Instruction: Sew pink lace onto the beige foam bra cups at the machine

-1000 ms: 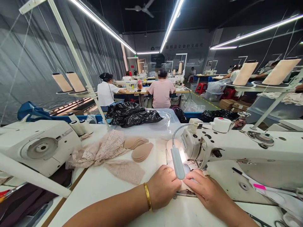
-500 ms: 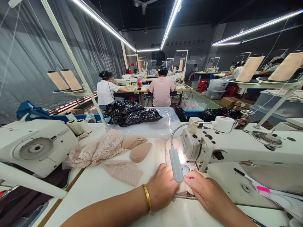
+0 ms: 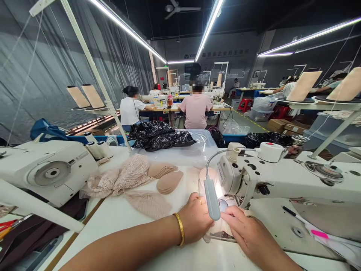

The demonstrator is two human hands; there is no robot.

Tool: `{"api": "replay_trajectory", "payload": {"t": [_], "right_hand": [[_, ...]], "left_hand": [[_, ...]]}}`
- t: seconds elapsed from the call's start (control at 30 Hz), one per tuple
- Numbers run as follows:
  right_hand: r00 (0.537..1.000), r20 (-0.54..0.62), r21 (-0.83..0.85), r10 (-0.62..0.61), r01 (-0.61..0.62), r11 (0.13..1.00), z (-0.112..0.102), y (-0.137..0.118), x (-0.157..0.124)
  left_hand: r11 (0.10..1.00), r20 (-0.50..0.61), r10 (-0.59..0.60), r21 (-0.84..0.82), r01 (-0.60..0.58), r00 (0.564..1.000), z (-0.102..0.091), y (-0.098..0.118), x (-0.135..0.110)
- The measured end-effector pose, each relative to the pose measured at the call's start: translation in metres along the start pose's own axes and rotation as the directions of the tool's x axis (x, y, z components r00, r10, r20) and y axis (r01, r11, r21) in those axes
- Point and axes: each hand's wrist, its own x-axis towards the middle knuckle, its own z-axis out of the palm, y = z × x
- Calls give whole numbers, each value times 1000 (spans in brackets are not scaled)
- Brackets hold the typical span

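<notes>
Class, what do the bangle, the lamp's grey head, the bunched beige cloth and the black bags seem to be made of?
Bangle: probably metal, gold-coloured and polished, judging by its shine.
Grey lamp head: likely moulded plastic; smooth, satin surface.
Beige cloth: seemingly lace, matte, with openwork pattern; fibre unclear.
Black bags: probably thin plastic film, glossy and crinkled.

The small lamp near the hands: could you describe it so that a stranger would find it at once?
Find the large white sewing machine on the right. A curved metal neck runs from its top, leftward and down, to the lamp. Seen between the left hand and right hand, it is a smooth grey paddle, unlike the machine's white body.
</notes>
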Motion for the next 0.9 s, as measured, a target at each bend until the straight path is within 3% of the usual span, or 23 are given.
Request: {"api": "replay_trajectory", "payload": {"t": [0.23, 0.37, 0.67, 0.9], "right_hand": [[996, 45, -19, 74, -73, 997, 9, 1, -4], [991, -32, -47, 132, -134, 990, 19, 2, -7], [998, -45, -56, 45, -47, 997, 20, 2, -8], [998, -52, -51, 23, -25, 998, 19, -3, -7]], "left_hand": [[994, 15, 108, 5, -108, 994, 0, -25, 12], [988, 36, 153, 2, -154, 988, -1, -35, 16], [960, 21, 265, 88, -266, 964, 2, -53, 18], [956, -8, 290, 54, -289, 957, 9, -59, 17]]}}
